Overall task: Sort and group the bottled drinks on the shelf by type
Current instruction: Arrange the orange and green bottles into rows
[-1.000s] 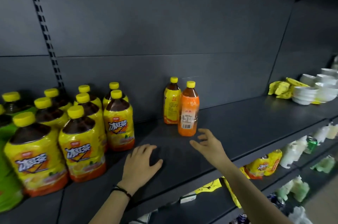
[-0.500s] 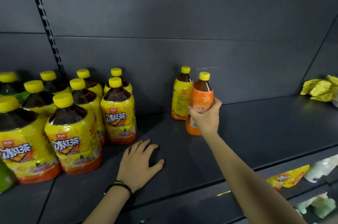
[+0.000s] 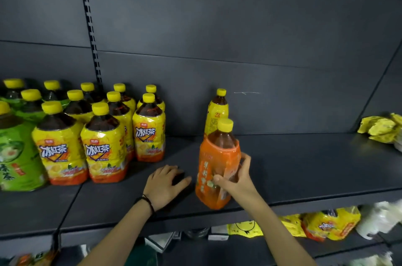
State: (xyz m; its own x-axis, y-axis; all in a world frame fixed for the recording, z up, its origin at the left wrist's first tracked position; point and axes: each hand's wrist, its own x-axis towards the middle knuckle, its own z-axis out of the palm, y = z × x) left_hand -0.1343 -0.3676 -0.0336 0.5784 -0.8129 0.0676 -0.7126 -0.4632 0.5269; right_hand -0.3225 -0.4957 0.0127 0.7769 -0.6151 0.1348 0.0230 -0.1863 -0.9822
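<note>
I recorded a dark shelf (image 3: 304, 168) running the full width of the view. On its left end stood a block of big yellow-label tea bottles (image 3: 104, 146), all upright, with yellow caps and dark tea at the shoulders. A green-label bottle (image 3: 15, 157) stood at the far left, touching that block.

The orange bottle (image 3: 217, 170) was at the front edge of the shelf, right of centre and well apart from the block. It had an orange wrapper, a yellow cap and brown liquid visible above the wrapper, and it leaned slightly. I could not tell whether its base rested on the shelf. A slim yellow-label bottle (image 3: 217, 113) stood upright behind it, close to the back wall.

The right hand (image 3: 237, 181) gripped the orange bottle low on its right side, thumb across the front and fingers curled round it. The left hand (image 3: 163, 187) lay palm down on the shelf just left of that bottle, fingers spread, holding nothing. A dark wristband (image 3: 148, 202) circled the left wrist.
</note>
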